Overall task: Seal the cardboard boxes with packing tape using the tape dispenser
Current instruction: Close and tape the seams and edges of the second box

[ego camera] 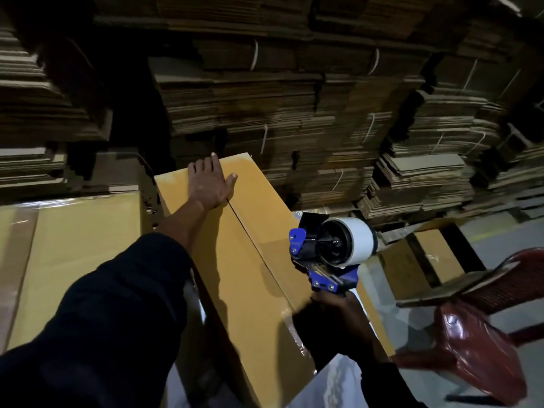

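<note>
A long yellow-brown cardboard box (pixel 253 260) lies in front of me, its two top flaps meeting at a dark centre seam. My left hand (pixel 210 184) presses flat with straight fingers on the far end of the box, across the seam. My right hand (pixel 338 304) grips the handle of a blue tape dispenser (pixel 323 254) carrying a white tape roll (pixel 356 240). The dispenser is held above the box's near right part. Some clear tape glints on the box's near edge.
A second yellow-brown box (pixel 73 260) with tape on it sits to the left. Tall stacks of flattened cardboard (pixel 294 98) fill the background. A dark red plastic chair (pixel 477 334) stands at the right, and another box (pixel 424 260) rests on the floor behind it.
</note>
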A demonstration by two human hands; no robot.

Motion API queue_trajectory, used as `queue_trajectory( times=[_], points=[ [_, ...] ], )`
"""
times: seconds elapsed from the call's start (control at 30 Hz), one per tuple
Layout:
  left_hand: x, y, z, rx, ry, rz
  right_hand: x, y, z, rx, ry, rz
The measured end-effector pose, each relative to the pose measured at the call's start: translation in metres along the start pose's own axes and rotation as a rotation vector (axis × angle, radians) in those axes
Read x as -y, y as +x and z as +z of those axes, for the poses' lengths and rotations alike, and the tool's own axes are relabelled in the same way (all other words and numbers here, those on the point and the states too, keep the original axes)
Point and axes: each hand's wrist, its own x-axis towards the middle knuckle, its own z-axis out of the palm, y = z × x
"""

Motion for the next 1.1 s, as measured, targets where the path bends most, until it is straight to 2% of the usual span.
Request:
queue_trajectory(
  times=[0.03,0.13,0.2,0.3,0.63,0.87,0.97,1.1],
  points=[
    [0.001,-0.005,-0.001,0.004,0.000,-0.023,-0.005,-0.011,-0.006,0.004,-0.006,0.055],
    [0.003,-0.028,-0.005,0.012,-0.010,-0.073,0.000,-0.006,-0.019,0.058,-0.117,0.001],
    [0.002,-0.047,-0.006,0.012,-0.006,-0.111,-0.003,-0.002,-0.026,0.020,-0.016,0.077],
    [-0.010,-0.076,-0.009,0.038,-0.018,-0.166,0.006,-0.004,-0.055,-0.023,-0.128,0.117],
    [-0.065,-0.162,-0.005,0.014,-0.062,-0.257,0.017,-0.002,-0.148,0.093,-0.309,0.134],
    [-0.079,-0.178,0.003,-0.055,-0.026,-0.196,0.024,0.021,-0.169,0.220,-0.300,0.111],
    [-0.076,-0.176,0.006,-0.036,-0.032,-0.187,0.028,0.040,-0.178,0.227,-0.315,0.061],
    [-0.088,-0.197,0.009,-0.024,-0.006,-0.202,0.039,0.060,-0.175,0.313,-0.302,0.101]
  ],
)
